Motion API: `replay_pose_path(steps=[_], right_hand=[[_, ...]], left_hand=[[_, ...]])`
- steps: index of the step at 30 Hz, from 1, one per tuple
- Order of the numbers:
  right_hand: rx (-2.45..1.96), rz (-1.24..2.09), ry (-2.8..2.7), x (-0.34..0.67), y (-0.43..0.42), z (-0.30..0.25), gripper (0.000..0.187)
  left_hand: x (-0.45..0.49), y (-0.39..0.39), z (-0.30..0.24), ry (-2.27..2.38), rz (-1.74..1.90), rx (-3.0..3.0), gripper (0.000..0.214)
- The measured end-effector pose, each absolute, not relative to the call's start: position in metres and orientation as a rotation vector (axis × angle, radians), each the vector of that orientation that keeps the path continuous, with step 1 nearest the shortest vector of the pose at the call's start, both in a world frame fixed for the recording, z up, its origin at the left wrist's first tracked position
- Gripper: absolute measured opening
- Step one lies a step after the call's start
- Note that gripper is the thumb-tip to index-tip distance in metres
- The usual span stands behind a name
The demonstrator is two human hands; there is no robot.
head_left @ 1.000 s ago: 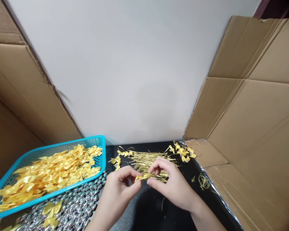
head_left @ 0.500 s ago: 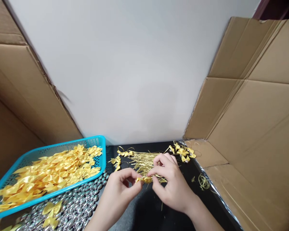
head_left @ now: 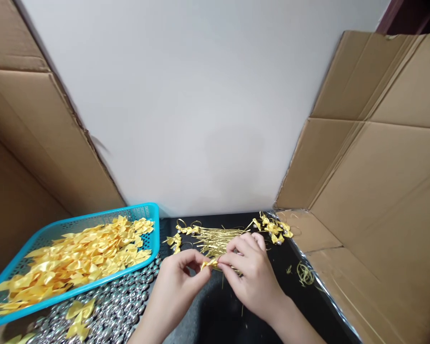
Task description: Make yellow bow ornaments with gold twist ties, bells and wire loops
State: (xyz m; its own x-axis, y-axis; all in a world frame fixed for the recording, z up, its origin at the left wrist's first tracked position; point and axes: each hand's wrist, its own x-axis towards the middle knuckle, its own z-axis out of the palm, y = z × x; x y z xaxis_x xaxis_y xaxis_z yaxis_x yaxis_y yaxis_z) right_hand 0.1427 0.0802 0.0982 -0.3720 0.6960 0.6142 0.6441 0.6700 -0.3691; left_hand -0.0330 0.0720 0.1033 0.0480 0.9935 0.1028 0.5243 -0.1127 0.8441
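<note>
Between the fingertips of both hands, at the front of the black surface, is a small yellow ribbon bow (head_left: 210, 263). My left hand (head_left: 179, 279) pinches its left end between thumb and forefinger. Thumb and forefinger of my right hand (head_left: 252, 277) close on its right end, and the other fingers curl inward. Whether a tie or a bell is also in that pinch is hidden. Just behind the hands lies a bundle of thin gold twist ties (head_left: 215, 238), partly covered by the right hand.
At left, a blue plastic basket (head_left: 156, 229) holds many yellow bows (head_left: 89, 253). Small silver bells (head_left: 122, 296) spread in front of it, with loose bows (head_left: 79, 320) on top. Bows with bells and gold loops (head_left: 272, 227) lie back right. Cardboard walls (head_left: 387, 191) flank both sides.
Both hands stay on the bow. The right fingers have drawn closer to the left fingertips and now pinch the bow's right end, so less of it shows. The view has shifted slightly.
</note>
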Motion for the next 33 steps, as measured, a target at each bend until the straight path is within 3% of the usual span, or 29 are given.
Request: replay_pose_path(steps=[7,18,24,33], right_hand=[[-1.109,0.154,-2.049,0.135,0.078,0.095,0.015],[-1.31,0.694,-1.975,0.134,0.079,0.095,0.015],[-1.183,1.117,-1.935,0.137,0.072,0.106,0.013],[-1.044,1.302,-1.904,0.152,0.058,0.132,0.012]], left_hand=[[-0.031,0.07,0.105,1.651,0.976,1.877,0.014],[-0.028,0.07,0.088,1.902,0.973,2.303,0.012],[-0.038,0.078,0.092,1.804,1.05,2.066,0.012],[-0.05,0.091,0.091,1.766,1.178,1.691,0.013]])
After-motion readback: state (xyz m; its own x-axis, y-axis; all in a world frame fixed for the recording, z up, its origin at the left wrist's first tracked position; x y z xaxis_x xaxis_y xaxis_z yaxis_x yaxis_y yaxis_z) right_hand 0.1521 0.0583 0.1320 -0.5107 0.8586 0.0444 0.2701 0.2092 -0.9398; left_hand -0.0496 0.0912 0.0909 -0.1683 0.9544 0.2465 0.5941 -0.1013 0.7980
